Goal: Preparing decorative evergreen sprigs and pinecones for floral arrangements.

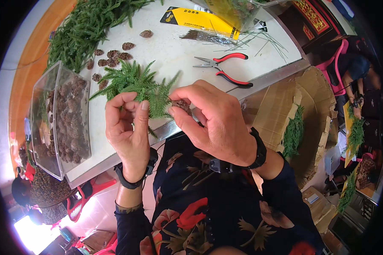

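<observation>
Between the thumb and forefinger of my right hand (215, 123) is a brown pine cone (181, 106). Close by on its left, my left hand (130, 125) is closed, its fingers curled toward the raised thumb. Whatever those fingers grip, if anything, is hidden. Green fir-like sprigs (134, 80) lie right behind the left hand, and one sprig (161, 100) reaches between the two hands toward the cone. Several loose pine cones (113, 54) are scattered on the white table (170, 51) beyond. Red-and-black needle-nose pliers (225, 68) rest with their handles spread, past my right hand.
A clear plastic box (59, 123) of pine cones stands at the table's left edge. Piled greenery (89, 29) fills the far left. Thin green wires (268, 42) and a yellow package (200, 21) lie at the back. Cardboard (312, 114) is at right, with another person (357, 74) farther off.
</observation>
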A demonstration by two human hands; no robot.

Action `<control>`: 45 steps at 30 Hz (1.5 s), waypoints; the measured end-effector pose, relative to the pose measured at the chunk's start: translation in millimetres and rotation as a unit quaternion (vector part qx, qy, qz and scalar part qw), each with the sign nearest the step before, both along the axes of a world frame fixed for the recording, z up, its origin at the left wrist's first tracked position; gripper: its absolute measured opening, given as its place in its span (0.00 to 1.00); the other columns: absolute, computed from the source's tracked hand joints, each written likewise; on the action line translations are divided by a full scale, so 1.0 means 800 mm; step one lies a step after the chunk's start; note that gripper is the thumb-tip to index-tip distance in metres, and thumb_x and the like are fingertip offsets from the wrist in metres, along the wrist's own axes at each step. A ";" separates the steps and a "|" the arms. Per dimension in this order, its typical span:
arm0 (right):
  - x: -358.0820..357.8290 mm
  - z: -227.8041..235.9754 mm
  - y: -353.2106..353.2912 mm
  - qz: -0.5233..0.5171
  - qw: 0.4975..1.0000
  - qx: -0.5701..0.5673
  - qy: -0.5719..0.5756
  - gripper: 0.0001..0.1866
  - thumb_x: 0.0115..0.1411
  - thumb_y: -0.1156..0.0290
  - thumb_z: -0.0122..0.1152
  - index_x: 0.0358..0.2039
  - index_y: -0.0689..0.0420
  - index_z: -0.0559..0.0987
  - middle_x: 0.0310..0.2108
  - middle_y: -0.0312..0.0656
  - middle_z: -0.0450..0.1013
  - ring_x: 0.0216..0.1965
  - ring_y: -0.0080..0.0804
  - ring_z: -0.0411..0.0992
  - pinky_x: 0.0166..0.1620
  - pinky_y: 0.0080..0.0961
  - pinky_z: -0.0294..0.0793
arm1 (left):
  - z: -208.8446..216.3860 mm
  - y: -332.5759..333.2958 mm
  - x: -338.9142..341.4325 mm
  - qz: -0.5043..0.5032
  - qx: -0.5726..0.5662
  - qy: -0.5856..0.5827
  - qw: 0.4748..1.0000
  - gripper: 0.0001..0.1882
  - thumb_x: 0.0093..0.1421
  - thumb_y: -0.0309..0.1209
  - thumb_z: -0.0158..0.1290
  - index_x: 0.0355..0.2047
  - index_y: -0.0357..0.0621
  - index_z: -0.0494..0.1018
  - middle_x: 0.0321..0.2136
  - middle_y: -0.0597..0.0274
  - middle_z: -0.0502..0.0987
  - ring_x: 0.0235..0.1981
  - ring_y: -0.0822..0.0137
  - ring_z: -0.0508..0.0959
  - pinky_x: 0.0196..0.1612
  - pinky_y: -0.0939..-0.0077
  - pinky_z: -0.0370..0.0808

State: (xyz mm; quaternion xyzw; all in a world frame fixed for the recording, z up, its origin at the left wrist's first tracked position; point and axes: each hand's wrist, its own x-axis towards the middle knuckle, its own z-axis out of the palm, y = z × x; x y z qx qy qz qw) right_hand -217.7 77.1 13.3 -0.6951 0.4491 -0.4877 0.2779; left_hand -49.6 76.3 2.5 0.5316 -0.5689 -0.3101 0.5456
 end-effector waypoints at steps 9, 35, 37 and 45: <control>-0.003 0.013 -0.001 -0.003 0.996 -0.034 0.079 0.08 0.51 0.76 0.63 0.32 0.60 0.75 0.26 0.42 0.71 0.22 0.35 0.72 0.24 0.25 0.69 | 0.001 0.005 0.003 0.016 -0.040 -0.039 0.998 0.08 0.58 0.21 0.56 0.38 0.37 0.71 0.28 0.69 0.71 0.25 0.81 0.67 0.28 0.90 0.65; 0.019 -0.023 0.015 0.002 0.994 -0.085 -0.072 0.20 0.50 0.81 0.65 0.43 0.59 0.71 0.27 0.37 0.70 0.16 0.19 0.61 0.21 0.16 0.62 | 0.013 0.035 -0.009 -0.058 0.099 0.122 0.986 0.07 0.60 0.26 0.55 0.38 0.36 0.73 0.27 0.71 0.73 0.28 0.82 0.68 0.31 0.89 0.64; 0.020 -0.032 0.014 -0.009 0.992 -0.104 -0.077 0.21 0.50 0.81 0.66 0.45 0.58 0.70 0.26 0.36 0.70 0.15 0.16 0.58 0.20 0.15 0.60 | 0.004 0.032 -0.005 -0.079 0.150 0.164 0.972 0.08 0.59 0.26 0.55 0.38 0.35 0.74 0.27 0.71 0.74 0.27 0.82 0.68 0.31 0.88 0.64; 0.009 -0.029 0.015 0.007 0.992 -0.115 -0.043 0.23 0.50 0.81 0.66 0.45 0.58 0.68 0.26 0.35 0.69 0.15 0.15 0.57 0.19 0.16 0.59 | 0.000 0.029 0.001 -0.090 0.203 0.211 0.952 0.09 0.57 0.25 0.57 0.39 0.37 0.76 0.26 0.71 0.74 0.26 0.81 0.68 0.30 0.87 0.64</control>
